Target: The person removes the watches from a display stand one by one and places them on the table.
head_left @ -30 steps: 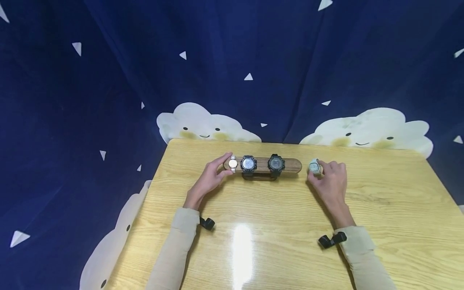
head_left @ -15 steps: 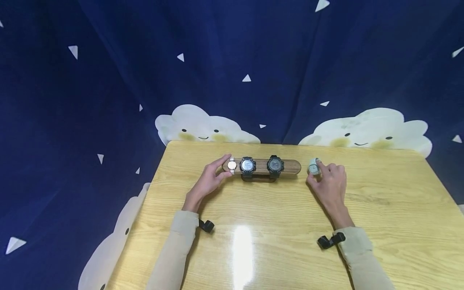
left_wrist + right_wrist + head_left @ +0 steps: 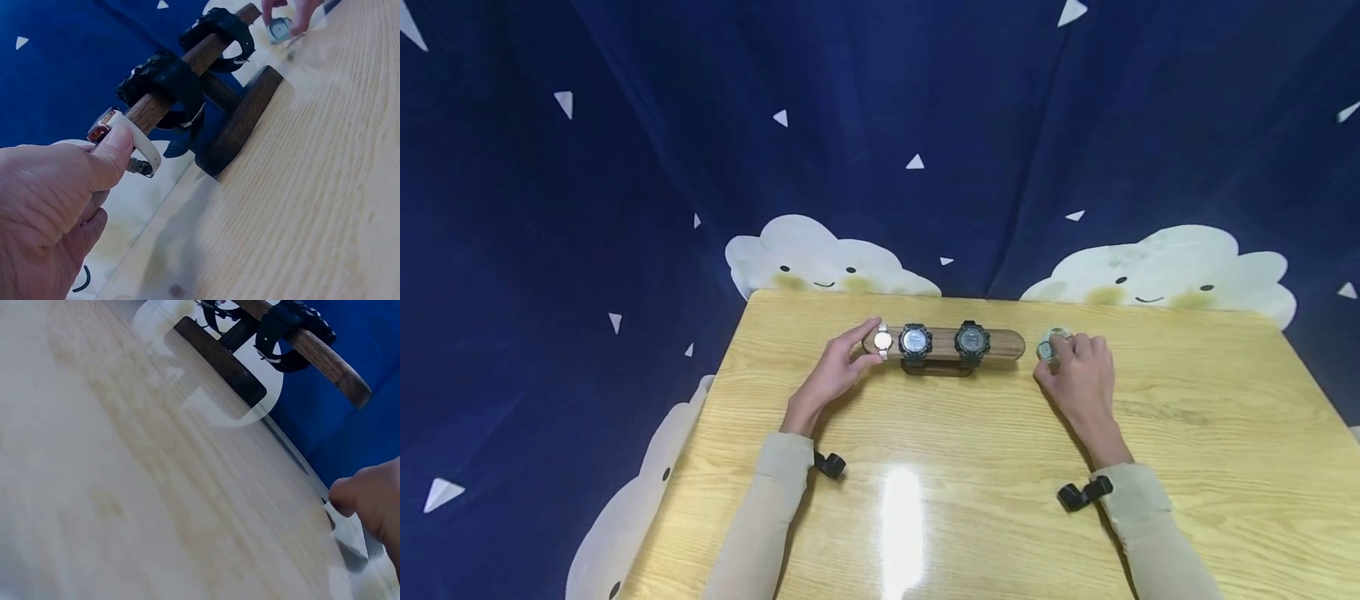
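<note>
A wooden watch stand (image 3: 1003, 343) bears several wristwatches on its bar. At its left end, my left hand (image 3: 831, 371) pinches a wristwatch with a white strap (image 3: 883, 341) and a rose-gold rim, the thumb on the strap in the left wrist view. Two black digital watches sit further along, one black watch (image 3: 915, 340) near the white one and another black watch (image 3: 972, 340) right of the middle. Apart from the stand's right end, my right hand (image 3: 1081, 379) grips a pale green watch (image 3: 1046, 351), its face tilted to the left and its strap partly hidden by the fingers.
The stand's foot (image 3: 240, 125) rests on the light wooden table (image 3: 970, 500). Behind the table's back edge hangs a dark blue curtain (image 3: 880, 100) with white triangles and smiling clouds. A black wrist camera (image 3: 830, 465) sticks out from the left cuff, another black camera (image 3: 1084, 494) from the right.
The pale green watch has turned in my right hand, its face now tipping more to the left and its strap loop showing behind. My left hand keeps its place on the white-strapped watch.
</note>
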